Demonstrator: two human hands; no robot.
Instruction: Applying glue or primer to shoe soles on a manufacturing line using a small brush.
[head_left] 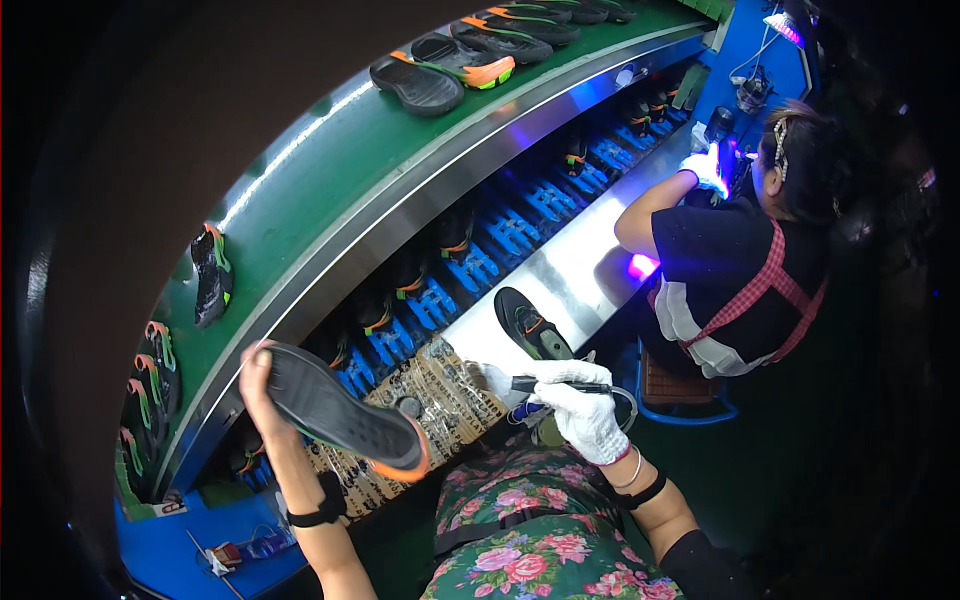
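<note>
My bare left hand (260, 388) grips one end of a black shoe sole (335, 405), held tilted over the bench with its orange heel pointing toward me. In a white glove, my right hand (585, 405) is closed round the black handle of a brush (492, 379). The pale bristles point left, toward the sole, with a gap between them. Just beyond the brush, a second dark sole (528, 325) lies on the shiny metal bench top (575, 262). A round container (548, 432) is partly hidden beneath my right hand.
Several soles (418, 88) sit on a curved green conveyor belt (300, 190). Below its metal edge runs a row of blue racks (470, 265) with shoe parts. Brown printed tape (440, 385) covers the near bench. A co-worker (740, 250) sits on the right under purple light.
</note>
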